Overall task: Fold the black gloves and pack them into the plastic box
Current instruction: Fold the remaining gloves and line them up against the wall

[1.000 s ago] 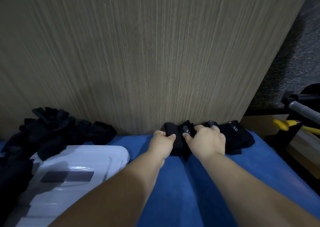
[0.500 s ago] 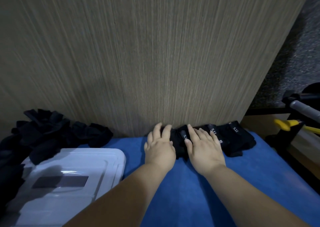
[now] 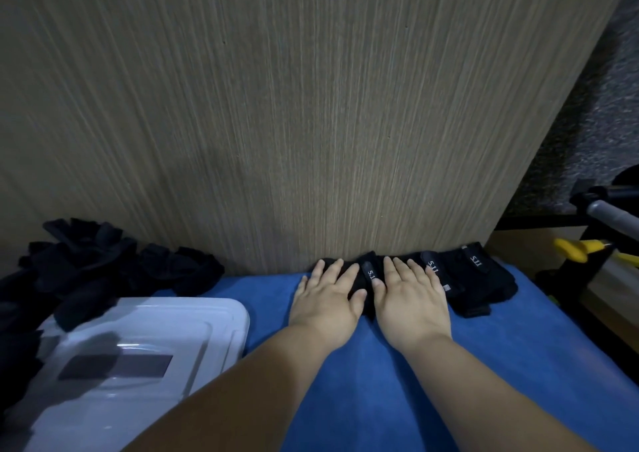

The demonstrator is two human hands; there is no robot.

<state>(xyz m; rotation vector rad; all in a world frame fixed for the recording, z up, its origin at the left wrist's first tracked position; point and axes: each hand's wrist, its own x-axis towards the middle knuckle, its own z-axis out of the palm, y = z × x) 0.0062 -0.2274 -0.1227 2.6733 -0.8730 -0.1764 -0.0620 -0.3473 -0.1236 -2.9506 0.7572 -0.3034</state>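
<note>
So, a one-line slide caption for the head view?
Left hand and right hand press a folded black fabric glove flat on the blue cloth, near the lidded white plastic box.

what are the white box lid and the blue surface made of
The white box lid looks like glossy moulded plastic: sheen, raised ribs. The blue surface seems soft matte cloth or foam mat: no shine; which, I cannot tell.

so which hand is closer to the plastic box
Left. The left hand presses the row of folded gloves just right of the plastic box; the right hand lies beside it, farther right.
</note>
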